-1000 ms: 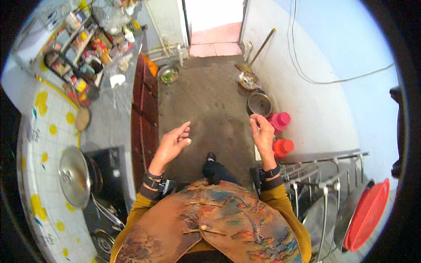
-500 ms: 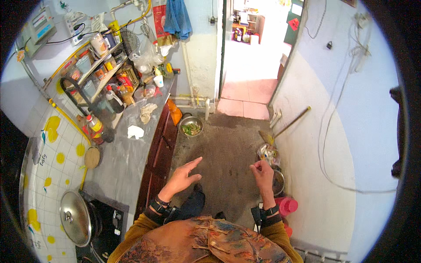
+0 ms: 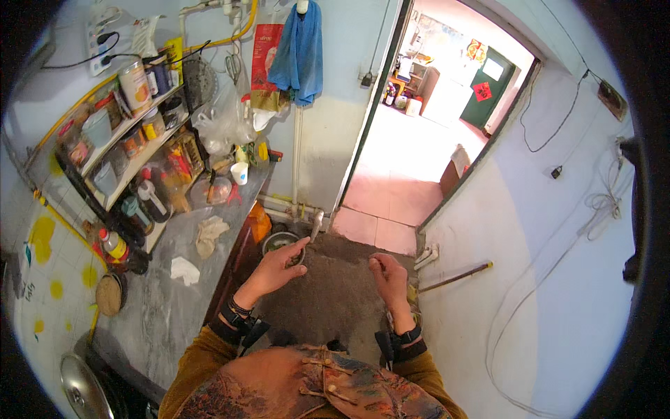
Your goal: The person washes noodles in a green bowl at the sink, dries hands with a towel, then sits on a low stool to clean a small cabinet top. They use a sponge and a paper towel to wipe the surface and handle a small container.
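My left hand (image 3: 273,271) is in mid-air over the dark floor, fingers stretched out and pointing away from me, holding nothing. Its fingertips overlap the view of a metal bowl (image 3: 271,242) standing on the floor by the cabinet; whether they touch cannot be told, but the hand appears well above it. To the right, my right hand (image 3: 391,281) is raised with its fingers curled in. Anything inside those fingers is hidden from view. Both wrists wear dark bands.
On the left runs a grey counter (image 3: 150,328) with a crumpled cloth (image 3: 211,234), white paper (image 3: 184,271), bottles and a spice rack (image 3: 132,129). A lidded pan (image 3: 84,391) is at lower left. Ahead is an open doorway (image 3: 391,188); a stick (image 3: 453,277) leans by the right wall.
The view has shifted forward and turned, bringing the doorway closer and the pan toward the lower left edge. My left hand stays stretched out, my right hand curled. The bowl is now partly covered.
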{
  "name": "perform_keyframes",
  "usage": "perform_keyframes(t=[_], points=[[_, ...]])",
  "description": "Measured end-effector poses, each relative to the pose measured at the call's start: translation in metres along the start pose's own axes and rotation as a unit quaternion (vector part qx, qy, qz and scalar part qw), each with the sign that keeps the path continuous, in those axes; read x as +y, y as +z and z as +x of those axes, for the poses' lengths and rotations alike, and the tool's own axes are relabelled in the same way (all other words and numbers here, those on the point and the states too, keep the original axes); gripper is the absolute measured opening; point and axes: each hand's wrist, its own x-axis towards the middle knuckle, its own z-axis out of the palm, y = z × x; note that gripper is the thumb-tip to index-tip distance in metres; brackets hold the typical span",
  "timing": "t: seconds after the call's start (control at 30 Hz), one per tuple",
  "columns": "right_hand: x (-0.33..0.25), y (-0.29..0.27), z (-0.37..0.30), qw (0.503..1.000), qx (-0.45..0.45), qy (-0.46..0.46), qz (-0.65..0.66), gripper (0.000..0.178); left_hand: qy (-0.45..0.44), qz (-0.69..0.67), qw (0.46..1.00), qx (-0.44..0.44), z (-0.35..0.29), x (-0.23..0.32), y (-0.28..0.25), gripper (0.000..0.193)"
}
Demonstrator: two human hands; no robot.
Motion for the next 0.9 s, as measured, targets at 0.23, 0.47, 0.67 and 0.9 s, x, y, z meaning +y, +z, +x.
perform_keyframes(t=[0.23, 0.47, 0.67, 0.9], points=[[0.030, 0.038, 0.110, 0.993, -0.077, -0.038, 0.084, 0.019, 0.028, 0.015, 0.999, 0.027, 0.102, 0.000, -0.021, 0.067], [0.068, 0.055, 0.222, 0.974, -0.143, -0.086, 0.153, 0.021, -0.023, 0.098, 0.992, 0.075, 0.199, 0.018, -0.042, 0.064], [0.061, 0.082, 0.304, 0.962, -0.178, -0.120, 0.170, 0.021, 0.029, 0.155, 0.976, 0.150, 0.256, 0.020, -0.071, 0.063], [0.044, 0.138, 0.382, 0.938, -0.149, -0.142, 0.280, 0.029, 0.004, 0.117, 0.973, 0.197, 0.292, 0.016, -0.120, 0.061]])
